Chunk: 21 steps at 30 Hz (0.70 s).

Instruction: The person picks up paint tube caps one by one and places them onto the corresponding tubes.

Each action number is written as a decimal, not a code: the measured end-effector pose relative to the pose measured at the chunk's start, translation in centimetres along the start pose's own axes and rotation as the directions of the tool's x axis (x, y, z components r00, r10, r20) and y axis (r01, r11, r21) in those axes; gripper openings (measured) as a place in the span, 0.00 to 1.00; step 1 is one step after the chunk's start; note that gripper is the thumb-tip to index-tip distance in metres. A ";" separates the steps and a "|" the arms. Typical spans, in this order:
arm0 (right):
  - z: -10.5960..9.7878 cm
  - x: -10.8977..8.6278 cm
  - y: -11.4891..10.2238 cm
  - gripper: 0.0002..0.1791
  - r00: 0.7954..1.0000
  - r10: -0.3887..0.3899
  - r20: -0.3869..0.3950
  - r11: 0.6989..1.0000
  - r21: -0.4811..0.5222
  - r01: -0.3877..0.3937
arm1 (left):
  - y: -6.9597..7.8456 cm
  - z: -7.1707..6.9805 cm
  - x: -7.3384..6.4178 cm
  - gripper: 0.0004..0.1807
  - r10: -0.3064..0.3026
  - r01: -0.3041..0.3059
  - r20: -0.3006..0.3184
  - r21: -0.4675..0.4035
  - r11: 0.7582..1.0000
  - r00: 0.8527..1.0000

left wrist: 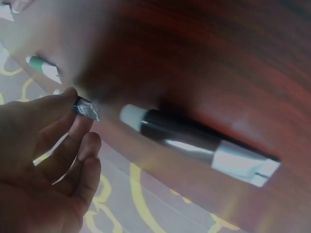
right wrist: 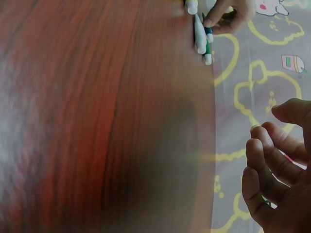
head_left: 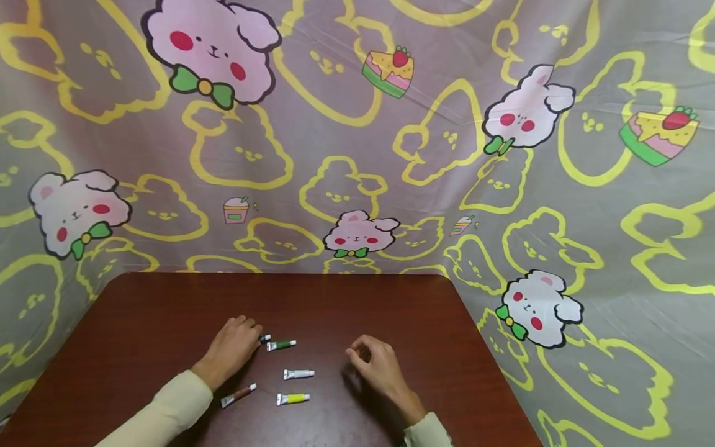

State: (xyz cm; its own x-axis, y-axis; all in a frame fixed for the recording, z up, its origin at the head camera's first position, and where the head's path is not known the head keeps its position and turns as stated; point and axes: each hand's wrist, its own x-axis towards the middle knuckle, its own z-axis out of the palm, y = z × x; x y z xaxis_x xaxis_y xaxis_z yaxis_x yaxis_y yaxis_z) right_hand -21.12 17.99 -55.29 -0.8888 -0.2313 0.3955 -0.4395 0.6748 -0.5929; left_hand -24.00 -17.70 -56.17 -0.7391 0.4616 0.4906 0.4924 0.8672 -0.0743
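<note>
My left hand [head_left: 231,347] pinches a small dark paint tube [left wrist: 86,109] between thumb and fingers, at the left of the table. Just right of that tube lies a green paint tube [head_left: 281,345]. Nearer the front are a white paint tube [head_left: 298,374] and, below it, a yellow paint tube [head_left: 293,399]. A brown paint tube [head_left: 239,395] lies slanted beside the left forearm and looms large in the left wrist view. My right hand [head_left: 380,366] hovers right of the tubes, fingers loosely bent, holding nothing; the right wrist view shows its fingers apart.
The dark reddish-brown wooden table [head_left: 419,310] has rounded far corners. A grey cloth [head_left: 357,143] with yellow outlines and cartoon animals hangs close behind its far edge and along both sides.
</note>
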 end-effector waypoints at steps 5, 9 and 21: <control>-0.4 0.1 0.3 0.06 1.000 0.013 0.003 1.000 -0.015 -0.013 | -0.4 0.0 -0.1 0.14 -0.018 0.018 0.016 0.015 1.000 1.000; -0.7 0.2 0.5 0.06 0.999 0.030 0.014 0.999 -0.039 -0.030 | -0.7 0.0 -0.3 0.14 -0.042 0.041 0.029 0.006 0.999 0.999; -1.4 0.8 1.8 0.05 0.999 0.021 -0.050 0.974 -0.225 -0.031 | -1.9 -0.3 -0.5 0.13 -0.100 0.102 0.024 -0.086 0.991 0.995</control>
State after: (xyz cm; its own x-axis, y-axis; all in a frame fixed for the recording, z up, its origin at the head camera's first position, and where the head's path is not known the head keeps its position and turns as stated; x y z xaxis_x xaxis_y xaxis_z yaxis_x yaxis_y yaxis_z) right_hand -22.41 20.05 -55.08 -0.8902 -0.1823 0.4174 -0.3709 0.8221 -0.4319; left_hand -24.37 -19.64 -56.02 -0.7955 0.3771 0.4743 0.4523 0.8904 0.0506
